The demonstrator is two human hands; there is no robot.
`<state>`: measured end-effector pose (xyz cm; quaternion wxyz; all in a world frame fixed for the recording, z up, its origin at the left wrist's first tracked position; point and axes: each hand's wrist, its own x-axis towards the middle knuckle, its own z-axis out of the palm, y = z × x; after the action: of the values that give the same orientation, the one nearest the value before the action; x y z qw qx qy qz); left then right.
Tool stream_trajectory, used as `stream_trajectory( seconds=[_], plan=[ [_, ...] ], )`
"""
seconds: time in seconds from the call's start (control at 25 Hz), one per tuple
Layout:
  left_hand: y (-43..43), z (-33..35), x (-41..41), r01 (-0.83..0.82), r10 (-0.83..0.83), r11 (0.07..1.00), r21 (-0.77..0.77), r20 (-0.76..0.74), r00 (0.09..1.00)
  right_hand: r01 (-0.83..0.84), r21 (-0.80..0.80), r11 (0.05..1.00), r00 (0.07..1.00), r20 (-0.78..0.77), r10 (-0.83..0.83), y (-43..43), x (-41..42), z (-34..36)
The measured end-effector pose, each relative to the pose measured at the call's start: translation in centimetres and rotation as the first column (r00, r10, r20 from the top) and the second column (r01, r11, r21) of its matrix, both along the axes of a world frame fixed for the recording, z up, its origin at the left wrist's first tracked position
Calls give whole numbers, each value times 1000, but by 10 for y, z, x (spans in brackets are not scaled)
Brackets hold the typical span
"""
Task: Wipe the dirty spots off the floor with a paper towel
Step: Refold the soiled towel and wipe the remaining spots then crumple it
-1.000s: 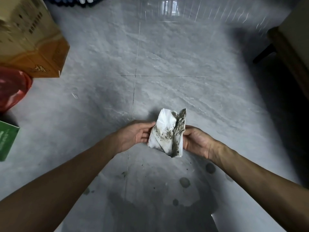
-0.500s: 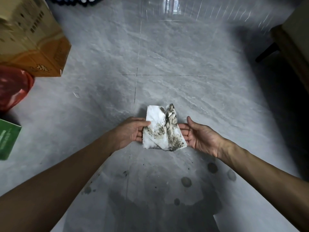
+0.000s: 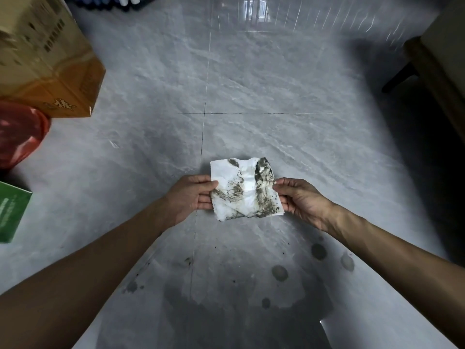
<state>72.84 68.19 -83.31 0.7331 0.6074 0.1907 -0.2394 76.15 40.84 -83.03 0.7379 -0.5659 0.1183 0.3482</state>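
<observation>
A white paper towel (image 3: 245, 190), smeared with dark grey-green dirt, is held spread out above the grey tiled floor (image 3: 251, 84). My left hand (image 3: 191, 195) pinches its left edge between thumb and fingers. My right hand (image 3: 299, 200) pinches its right edge the same way. Below the towel, near me, several round dark spots lie on the floor, such as one spot (image 3: 279, 272) and another spot (image 3: 318, 251), along with small dark specks (image 3: 187, 260).
A cardboard box (image 3: 45, 59) stands at the far left, with a red bag (image 3: 20, 132) and a green box (image 3: 11, 210) below it. Dark wooden furniture (image 3: 437, 71) fills the right edge. My shadow darkens the floor near the bottom.
The towel was folded and narrow a second ago; both hands have pulled it open wider and raised it slightly. My right hand went from open beside the towel to pinching its edge.
</observation>
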Motion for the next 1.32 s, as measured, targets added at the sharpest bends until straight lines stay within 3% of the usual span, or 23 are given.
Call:
stream_trajectory(
  seconds=[0.28, 0.48, 0.64, 0.76, 1.0, 1.32],
  plan=[
    [4, 0, 4, 37, -37, 999, -30, -8, 999, -25, 104, 994, 1000, -11, 26, -1, 2, 5],
    [6, -1, 3, 2, -1, 999, -34, 33, 999, 61, 107, 992, 997, -61, -54, 1, 4, -2],
    [13, 3, 0, 81, -75, 982, -170, 41, 996, -19, 117, 993, 1000, -1, 19, 2, 3, 4],
    [15, 10, 2, 137, -160, 953, -272, -61, 985, -98, 44, 994, 993, 70, 95, 2, 4, 13],
    [-9, 18, 0, 481, -489, 871, -97, -100, 866, -178, -46, 983, 973, 139, 183, 15, 1, 20],
    [-9, 16, 1, 357, -354, 934, 32, -62, 933, -201, -10, 980, 978, 58, 201, 6, 0, 12]
  ],
)
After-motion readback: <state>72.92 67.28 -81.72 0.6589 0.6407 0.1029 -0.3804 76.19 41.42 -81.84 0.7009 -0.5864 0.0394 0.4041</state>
